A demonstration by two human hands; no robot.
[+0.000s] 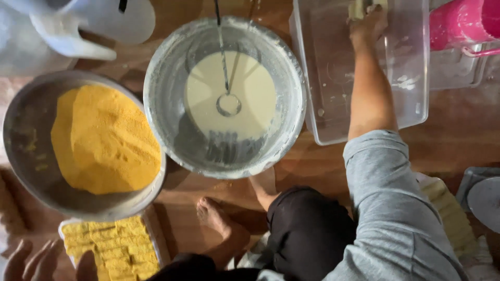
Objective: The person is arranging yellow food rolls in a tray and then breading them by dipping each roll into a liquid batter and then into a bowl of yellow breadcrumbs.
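Right hand [367, 23] grips a pale piece [357, 8] inside the clear tub [416, 78].

A single head-worn camera looks almost straight down from above the seated person, close over the wooden floor [458, 130], taking in bowls ahead and the person's own knees below.

Orange-yellow crumbs [104, 138]; cream batter [229, 101]; pink jug [461, 23]; grey sleeve [396, 208].
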